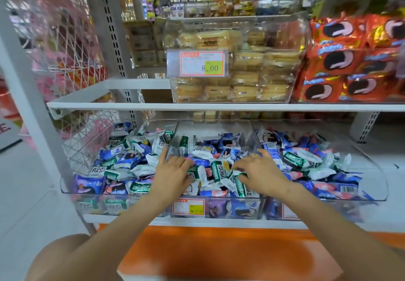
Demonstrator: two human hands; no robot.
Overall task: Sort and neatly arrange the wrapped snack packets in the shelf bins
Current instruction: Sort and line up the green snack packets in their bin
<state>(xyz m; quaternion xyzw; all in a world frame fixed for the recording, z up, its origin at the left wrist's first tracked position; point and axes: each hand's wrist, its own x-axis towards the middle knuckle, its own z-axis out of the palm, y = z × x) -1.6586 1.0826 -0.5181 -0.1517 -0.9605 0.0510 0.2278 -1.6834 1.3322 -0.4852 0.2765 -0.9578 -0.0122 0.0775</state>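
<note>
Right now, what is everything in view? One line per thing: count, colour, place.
bins: three, clear, side by side on the lower shelf
packets: many, white-green, blue, purple and pink mixed, in all three bins
small tags: two, red-edged, fronts of middle and right bins
cake bin: one, clear, upper shelf, full of yellow cakes
8.00 tag: one, red and yellow, cake bin's front
red packs: a stack, orange-red, upper shelf, right
wire rack: one, white, left of the shelves
left hand: fingers spread on packets, middle bin's left side
right hand: fingers bent onto packets, middle bin; grip unclear
</note>
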